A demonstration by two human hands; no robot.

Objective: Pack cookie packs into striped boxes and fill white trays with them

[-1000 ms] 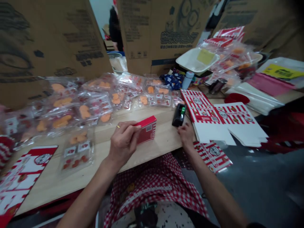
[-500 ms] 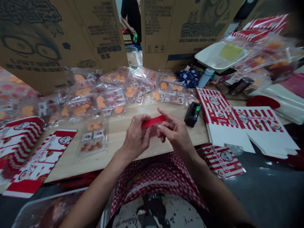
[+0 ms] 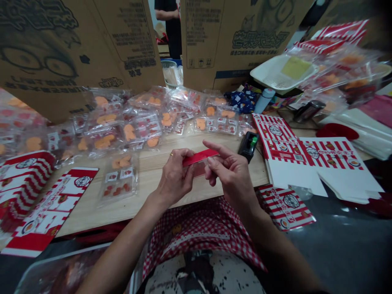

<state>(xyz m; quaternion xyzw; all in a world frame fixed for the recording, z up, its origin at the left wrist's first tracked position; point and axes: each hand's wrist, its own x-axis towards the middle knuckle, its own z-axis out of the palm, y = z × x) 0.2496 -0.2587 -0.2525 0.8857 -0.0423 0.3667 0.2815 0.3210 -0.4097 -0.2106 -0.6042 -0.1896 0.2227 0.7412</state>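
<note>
My left hand is closed around the left end of a red packaging piece, held over the front of the wooden table. Only its red top strip and a paler, clear-looking part beneath show; my fingers hide the rest. At its right end is my right hand, thumb pressed to bent fingers and index finger stretched over the red strip. To the right stands a black tape dispenser with a green roll. A clear packet of orange and red sweets lies flat to my left.
Clear sweet packets pile along the back, before tall cardboard boxes. Folded red-and-white cartons lie at the left, and more flat cartons at the right edge. A white basket and a bottle stand behind. A person is beyond the gap.
My right hand has shifted slightly to the right along the red piece, showing more of it. My left hand stays put. The person behind has moved their arm up.
</note>
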